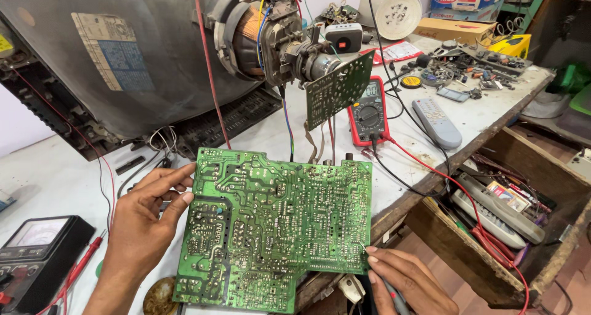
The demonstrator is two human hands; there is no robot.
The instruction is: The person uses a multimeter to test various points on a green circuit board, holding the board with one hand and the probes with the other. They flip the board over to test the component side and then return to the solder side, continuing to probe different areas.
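Note:
A large green circuit board [277,226] is held up with its solder side facing me, in front of the workbench edge. My left hand [144,219] grips its left edge, fingers curled over the rim. My right hand [406,281] is at the board's lower right corner, holding a thin grey probe [394,298] whose tip touches the solder side near the edge. Behind the board sits an opened picture tube [141,50] with a small green neck board [337,88] on its end.
A red digital multimeter [368,112] with red and black leads lies on the white bench [55,179]. A black analogue meter [37,253] sits at lower left. A grey remote [436,123], scattered tools and boxes are at the back right. An open wooden drawer [511,222] holds remotes.

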